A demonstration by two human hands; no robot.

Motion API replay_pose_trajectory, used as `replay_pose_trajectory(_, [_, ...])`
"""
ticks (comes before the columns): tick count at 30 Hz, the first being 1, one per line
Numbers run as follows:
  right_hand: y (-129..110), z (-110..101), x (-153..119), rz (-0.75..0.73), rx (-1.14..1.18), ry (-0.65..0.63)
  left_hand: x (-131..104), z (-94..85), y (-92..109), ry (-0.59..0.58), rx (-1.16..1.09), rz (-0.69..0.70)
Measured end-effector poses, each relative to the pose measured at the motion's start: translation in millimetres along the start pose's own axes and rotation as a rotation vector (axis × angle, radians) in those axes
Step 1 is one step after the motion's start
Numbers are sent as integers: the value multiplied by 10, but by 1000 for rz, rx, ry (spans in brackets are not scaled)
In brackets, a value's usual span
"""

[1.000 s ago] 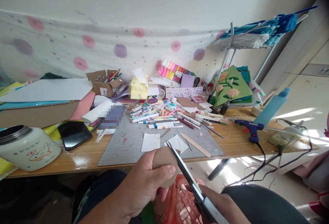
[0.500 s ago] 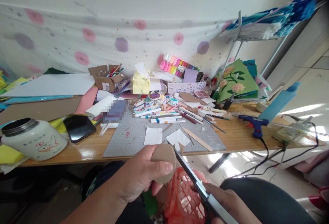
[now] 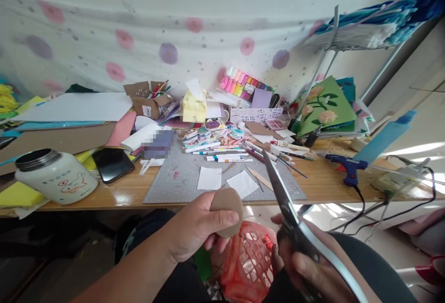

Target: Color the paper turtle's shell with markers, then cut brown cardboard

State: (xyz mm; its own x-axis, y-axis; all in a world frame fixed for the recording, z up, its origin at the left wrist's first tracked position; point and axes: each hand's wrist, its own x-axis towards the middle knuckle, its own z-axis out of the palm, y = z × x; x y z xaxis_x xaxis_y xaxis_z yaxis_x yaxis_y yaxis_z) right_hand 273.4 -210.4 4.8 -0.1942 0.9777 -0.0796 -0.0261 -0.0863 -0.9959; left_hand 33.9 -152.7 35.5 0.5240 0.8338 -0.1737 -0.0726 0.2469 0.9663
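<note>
Between the thumb and fingers of my left hand [image 3: 198, 226] is a rounded piece of brown cardboard [image 3: 227, 205], held in front of the desk edge. My right hand [image 3: 306, 256] grips a pair of scissors [image 3: 283, 192], its blades pointing up and away, to the right of the cardboard and apart from it. The blades look closed together. Below both hands stands a red plastic basket [image 3: 248, 266] with scraps inside. Two white paper pieces, one square [image 3: 209, 178] and one tilted [image 3: 242, 183], lie on the grey cutting mat [image 3: 181, 187].
Markers [image 3: 229, 155] and painted cutouts [image 3: 208, 134] crowd the mat's back. On the left stand a white jar [image 3: 57, 178] and a black phone [image 3: 113, 165]. A blue glue gun [image 3: 347, 166] with its cord lies at the right, near a blue bottle [image 3: 385, 136].
The scissors have moved away from the cardboard's edge, up and to the right, with their tip raised. My left hand still holds the cardboard. The view has shifted slightly.
</note>
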Motion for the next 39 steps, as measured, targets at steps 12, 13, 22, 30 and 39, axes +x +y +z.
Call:
replay_pose_trajectory(12, [-518,622,657,-52,37,-157,-216,-45,123,-147,130,-30])
replay_pose_trajectory(13, [-510,639,668,-63,46,-144,-233,-77,112,-125,95,-40])
replay_pose_trajectory(22, [-398,656,778,-123,221,17,-176,-267,-96,-39,-292,239])
replay_pose_trajectory(30, [-291,616,784,-152,227,38,-55,-219,-136,-80,-358,286])
replay_pose_trajectory(39, [-213,526,671,-117,315,-40,23,-183,-135,-225,-255,233])
